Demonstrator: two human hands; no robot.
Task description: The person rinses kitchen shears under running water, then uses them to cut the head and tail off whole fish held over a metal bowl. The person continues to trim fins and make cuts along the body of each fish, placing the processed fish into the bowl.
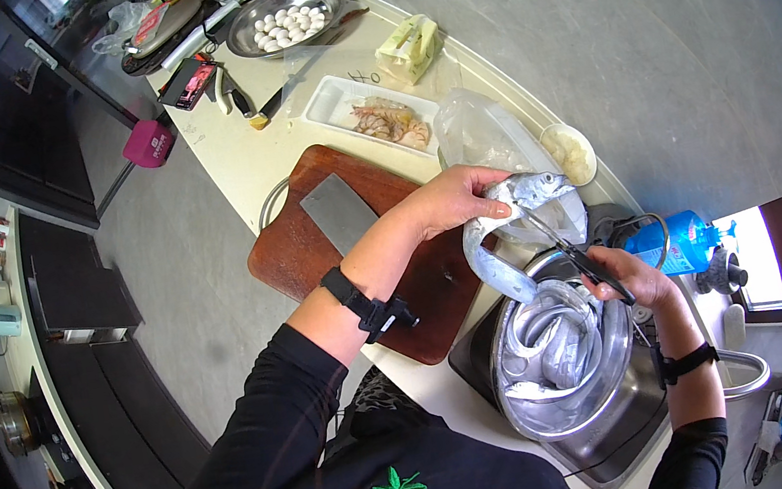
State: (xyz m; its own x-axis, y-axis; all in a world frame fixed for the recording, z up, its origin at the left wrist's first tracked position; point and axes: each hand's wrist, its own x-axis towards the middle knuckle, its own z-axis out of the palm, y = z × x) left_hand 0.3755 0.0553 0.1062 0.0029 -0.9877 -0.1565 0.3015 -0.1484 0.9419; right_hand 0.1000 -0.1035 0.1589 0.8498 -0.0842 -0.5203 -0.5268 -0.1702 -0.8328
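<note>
My left hand [464,199] grips a silvery ribbonfish [492,271] just behind its head, which points right. The fish's body curves down over the rim of a steel basin [510,409]. In my right hand [630,273] is a pair of scissors [571,255] with dark handles, their blades against the fish near the head. Whether the blades are parted cannot be made out. Coiled in the basin below lie more silvery fish [562,348]. The basin rests over a steel sink [610,466]. Under my left forearm is a wooden cutting board [300,243] with a cleaver [339,210] on it.
A plastic bag [480,129] and a small bowl [569,154] stand beyond my left hand. Farther off are a white foam tray [332,105] of shrimp, a steel bowl [245,31] of white eggs and a phone [189,83]. A blue pump bottle [675,244] stands behind my right hand.
</note>
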